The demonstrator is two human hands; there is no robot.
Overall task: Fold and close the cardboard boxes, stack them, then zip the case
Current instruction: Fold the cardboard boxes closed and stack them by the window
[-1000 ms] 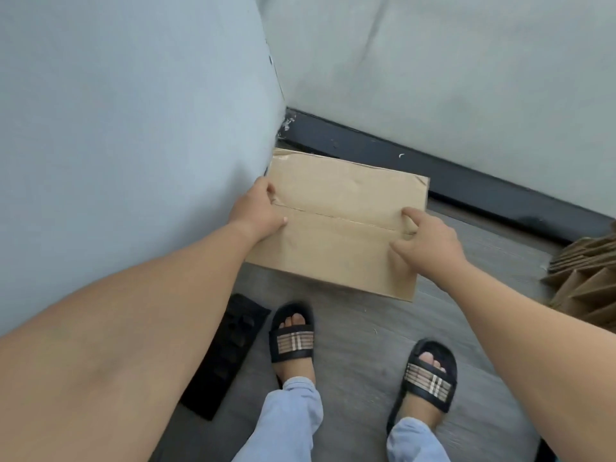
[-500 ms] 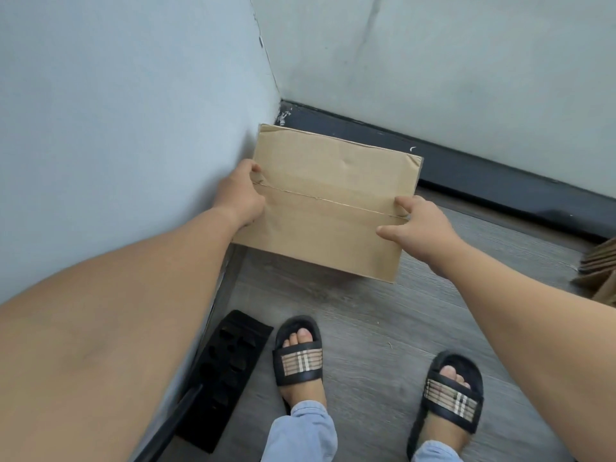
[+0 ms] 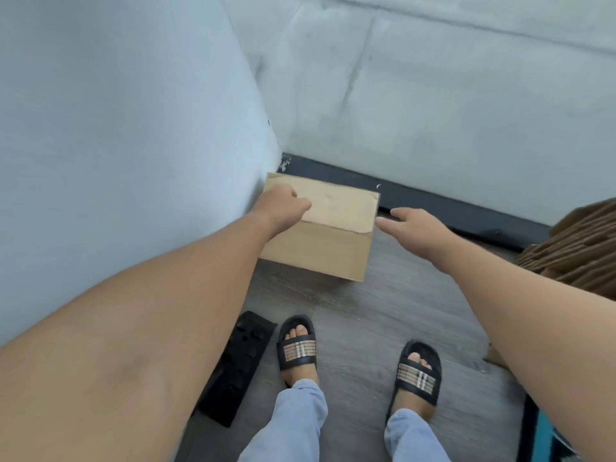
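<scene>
Resting in the floor corner at 12 o'clock, 1 closed cardboard box [image 3: 320, 235] sits against the wall [image 3: 116, 128] and black skirting [image 3: 433, 205], flaps shut along a centre seam. The left hand [image 3: 283, 208] lies on its top left, fingers curled under; whether it grips anything cannot be told. The right hand [image 3: 411, 225] hangs just beside the box's right edge, fingers relaxed, holding nothing. Judged: this box is folded and placed. More flat cardboard [image 3: 573, 248] waits at 3 o'clock; stacking remains, and no case is identifiable.

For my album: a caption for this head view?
Closed cardboard box set in the floor corner, left hand on top, right hand beside it.
</scene>
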